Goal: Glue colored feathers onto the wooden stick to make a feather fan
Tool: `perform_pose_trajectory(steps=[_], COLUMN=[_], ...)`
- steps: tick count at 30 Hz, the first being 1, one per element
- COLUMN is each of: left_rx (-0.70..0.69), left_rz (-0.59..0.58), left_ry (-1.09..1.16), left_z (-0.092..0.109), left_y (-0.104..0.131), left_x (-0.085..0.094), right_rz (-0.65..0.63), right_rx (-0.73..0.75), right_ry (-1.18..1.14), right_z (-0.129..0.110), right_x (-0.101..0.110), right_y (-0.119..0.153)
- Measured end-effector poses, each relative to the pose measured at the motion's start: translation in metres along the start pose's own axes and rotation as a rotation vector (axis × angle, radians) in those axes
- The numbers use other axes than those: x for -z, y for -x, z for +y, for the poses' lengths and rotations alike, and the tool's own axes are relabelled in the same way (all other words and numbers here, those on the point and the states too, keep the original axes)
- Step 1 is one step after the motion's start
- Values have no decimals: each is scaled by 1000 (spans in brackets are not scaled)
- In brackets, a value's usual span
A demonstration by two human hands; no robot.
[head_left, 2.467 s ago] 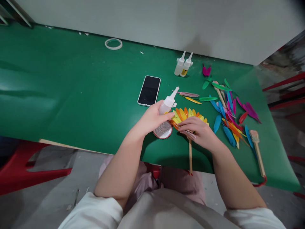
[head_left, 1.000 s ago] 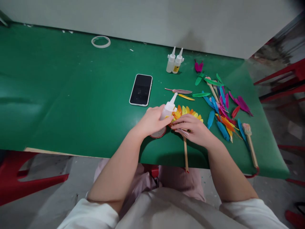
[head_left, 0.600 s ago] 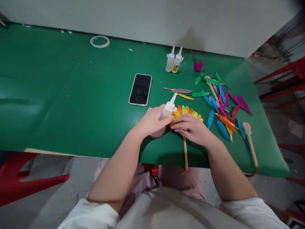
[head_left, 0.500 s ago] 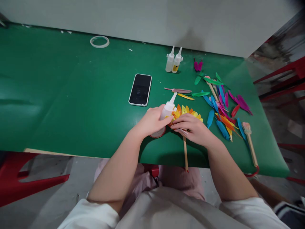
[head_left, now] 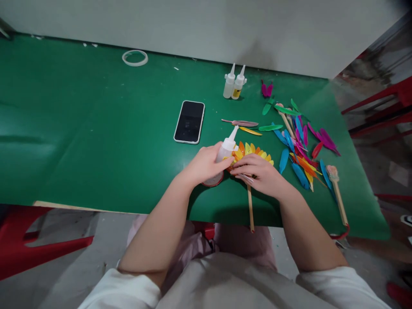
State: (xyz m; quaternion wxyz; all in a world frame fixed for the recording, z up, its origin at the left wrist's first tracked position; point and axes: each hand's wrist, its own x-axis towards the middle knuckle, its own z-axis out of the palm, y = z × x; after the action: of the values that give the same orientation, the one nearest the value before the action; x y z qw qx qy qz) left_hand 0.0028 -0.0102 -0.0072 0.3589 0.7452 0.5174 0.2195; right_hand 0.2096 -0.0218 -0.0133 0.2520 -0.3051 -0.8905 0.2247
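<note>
Currently the left hand [head_left: 208,163] grasps a bottle [head_left: 228,144], its nozzle slanting toward the far right, beside the yellow-orange fan [head_left: 248,149] near the table's near edge. The right hand [head_left: 264,172] covers the fan's near part; whether its fingers grip it, I cannot tell. Loose feathers [head_left: 300,175] lie to the right.

A green-topped table [head_left: 96,128] meets a pale wall [head_left: 161,25]; red chairs [head_left: 41,244] stand on grey floor [head_left: 74,257].

Green table [head_left: 96,124]: I see its sheen from here.
Back: I make out a pale ring [head_left: 135,65] and two upright bottles [head_left: 228,87], side by side.
Middle: a phone [head_left: 189,122], screen up.
Right: loose feathers [head_left: 300,176] scattered around wooden sticks [head_left: 340,201].
</note>
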Motion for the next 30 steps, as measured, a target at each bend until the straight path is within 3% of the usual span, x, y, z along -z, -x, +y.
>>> perform_pose_trajectory(steps=[30], left_rx=[7], left_rz=[20], left_ry=[-7], left_z=[3], left_y=[2], left_x=[0], right_rz=[0], right_rx=[7], right_ry=[18], right_z=[-1], right_x=[2], right_y=[1])
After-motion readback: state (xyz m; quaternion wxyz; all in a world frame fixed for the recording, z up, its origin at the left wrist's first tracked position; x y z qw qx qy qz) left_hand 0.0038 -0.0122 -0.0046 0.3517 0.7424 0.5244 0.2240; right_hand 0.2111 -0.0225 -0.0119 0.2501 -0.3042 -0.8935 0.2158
